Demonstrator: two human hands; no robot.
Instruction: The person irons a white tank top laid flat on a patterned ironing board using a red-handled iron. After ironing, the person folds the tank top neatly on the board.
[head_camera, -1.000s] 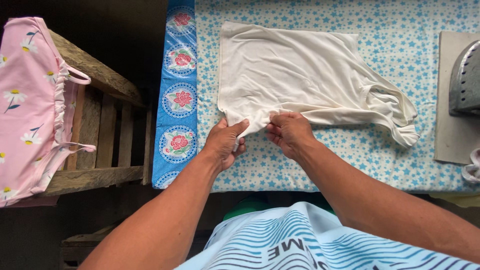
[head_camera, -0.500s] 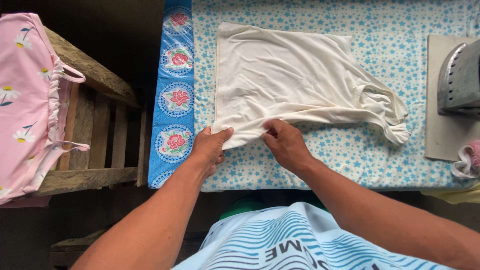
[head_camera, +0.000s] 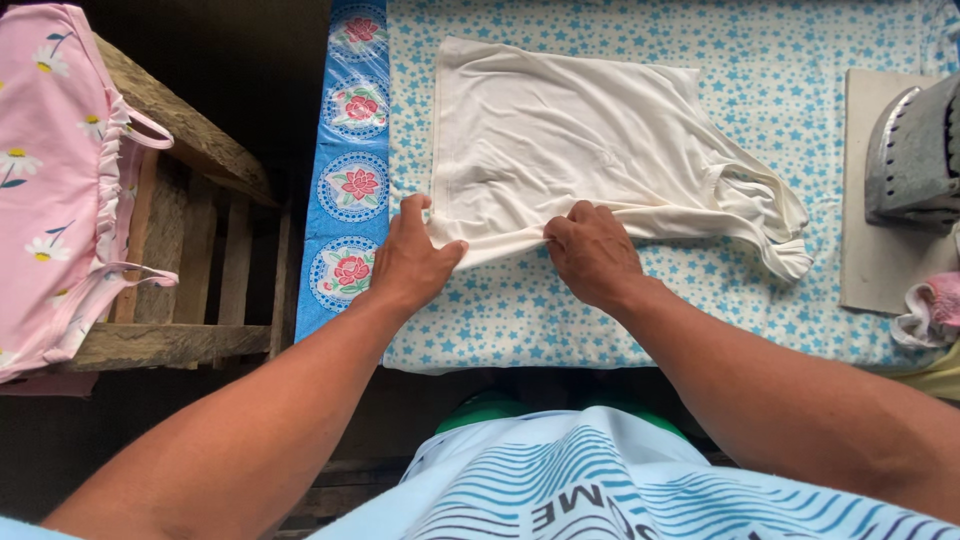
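Cream undershirt (head_camera: 580, 140) lies flat on the star-print counter (head_camera: 640, 310). Left hand (head_camera: 410, 262) and right hand (head_camera: 592, 250) pinch its near hem, fingers pressed together. At 3 o'clock, an iron (head_camera: 915, 155); at 9 o'clock, a pink garment (head_camera: 50, 180).

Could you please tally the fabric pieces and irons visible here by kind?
Cream garments: 1
Pink floral garments: 1
Star-print covers: 1
Pink-white cloths: 1
Irons: 1
Total: 5
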